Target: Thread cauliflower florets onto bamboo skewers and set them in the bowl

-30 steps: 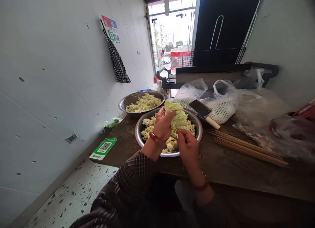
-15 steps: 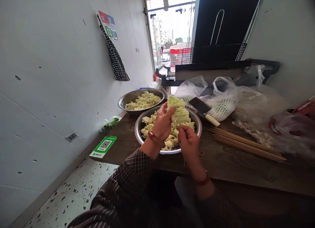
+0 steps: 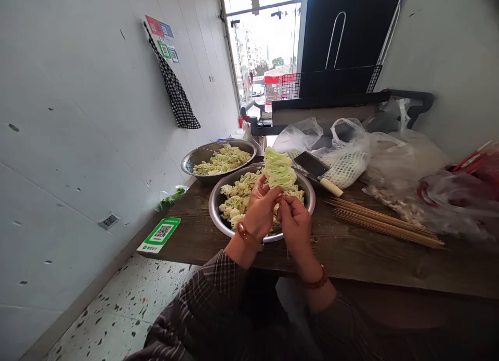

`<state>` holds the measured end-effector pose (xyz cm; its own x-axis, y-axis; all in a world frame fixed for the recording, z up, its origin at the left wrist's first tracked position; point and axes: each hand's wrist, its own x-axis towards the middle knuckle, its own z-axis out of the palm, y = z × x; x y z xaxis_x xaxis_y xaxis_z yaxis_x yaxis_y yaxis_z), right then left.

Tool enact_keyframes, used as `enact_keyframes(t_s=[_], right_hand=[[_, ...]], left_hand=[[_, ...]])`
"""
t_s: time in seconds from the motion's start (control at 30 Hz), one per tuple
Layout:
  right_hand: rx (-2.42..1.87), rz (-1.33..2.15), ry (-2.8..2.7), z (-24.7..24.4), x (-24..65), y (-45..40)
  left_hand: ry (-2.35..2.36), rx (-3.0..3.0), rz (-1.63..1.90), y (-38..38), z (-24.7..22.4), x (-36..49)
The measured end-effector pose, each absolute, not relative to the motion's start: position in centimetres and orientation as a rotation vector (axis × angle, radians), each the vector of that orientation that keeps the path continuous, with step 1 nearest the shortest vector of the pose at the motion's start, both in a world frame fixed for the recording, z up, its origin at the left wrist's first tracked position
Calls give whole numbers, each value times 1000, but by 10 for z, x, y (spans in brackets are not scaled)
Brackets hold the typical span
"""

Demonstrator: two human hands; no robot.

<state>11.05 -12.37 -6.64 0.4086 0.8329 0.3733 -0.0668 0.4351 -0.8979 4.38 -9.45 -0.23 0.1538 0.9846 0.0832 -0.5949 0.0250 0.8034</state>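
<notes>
Cauliflower (image 3: 279, 168) held up over a metal bowl (image 3: 213, 205)

With the metal bowl taken as the clock's centre and twelve pointing away from the person, the cauliflower is raised over the one o'clock side of the rim. Its lower end is gripped by the left hand (image 3: 262, 207), whose thumb and fingers are closed there. The thumb and forefinger of the right hand (image 3: 295, 220) are pinched tight just beside the left thumb, around a thin stick (image 3: 288, 253) that is faintly seen below; its upper part is hidden.

Loose florets (image 3: 234, 202) are heaped inside the metal bowl. At eleven o'clock, more cauliflower is contained in a second bowl (image 3: 195, 154), with sticks laid across it. At two o'clock, a cleaver (image 3: 313, 165) is laid flat near the rim, its wooden handle pointed toward four, and behind it plastic bags (image 3: 351, 147) are gathered. At three to four, a bundle of skewers (image 3: 384, 223) is spread on the wooden table (image 3: 351, 265). At eight, a green-bordered card (image 3: 160, 235) is placed at the table's edge.
</notes>
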Motion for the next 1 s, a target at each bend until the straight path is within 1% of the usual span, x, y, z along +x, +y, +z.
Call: enact_keyframes(t_s=[0.27,0.6,0.8,1.0], right_hand=[[-956,661,-992,-64,111,-124],[-1005,559,-983,-70,110,-121],[-974,615,-966,-69,109,-122],[-980,661,-969,-69,107,-125]], left_hand=[[599,735,1318,-92,3,51],[601,871,1351,-97,-2,58],[604,882,1402,-94,-5,51],[506,890,1426,-79,8,47]])
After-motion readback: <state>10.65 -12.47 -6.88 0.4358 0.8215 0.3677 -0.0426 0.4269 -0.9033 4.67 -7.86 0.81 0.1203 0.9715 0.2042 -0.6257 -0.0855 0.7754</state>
